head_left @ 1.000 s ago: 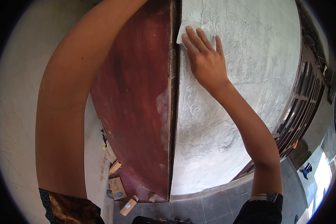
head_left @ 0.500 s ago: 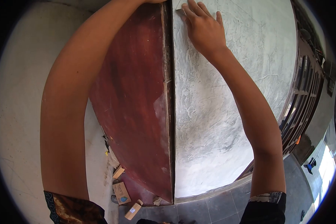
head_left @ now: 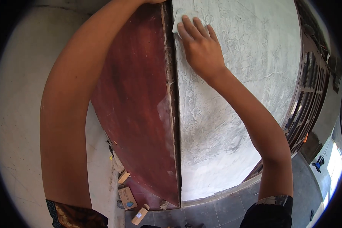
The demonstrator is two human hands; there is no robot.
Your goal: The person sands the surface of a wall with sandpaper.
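My right hand (head_left: 202, 51) presses a thin, pale flat piece (head_left: 176, 25) against the grey-white wall surface (head_left: 231, 114), close to its left edge. Its fingers are spread over the piece and the wall. At the top edge of the view, only a small part of my left hand (head_left: 155, 1) shows, by the upper end of the dark red panel (head_left: 136, 95); its fingers are out of sight. Between the panel and the pale wall runs a narrow dark gap with rough wooden edges (head_left: 171, 76).
Small cardboard boxes (head_left: 127, 198) (head_left: 140, 214) lie on the floor at the lower left, near the panel's foot. Grey tiles (head_left: 228, 209) cover the floor. Dark wooden window frames (head_left: 309, 91) stand at the right, and a plain wall (head_left: 19, 114) at the left.
My right hand has moved down and slightly left along the wall with the flat piece, which now shows more. My left arm has barely moved.
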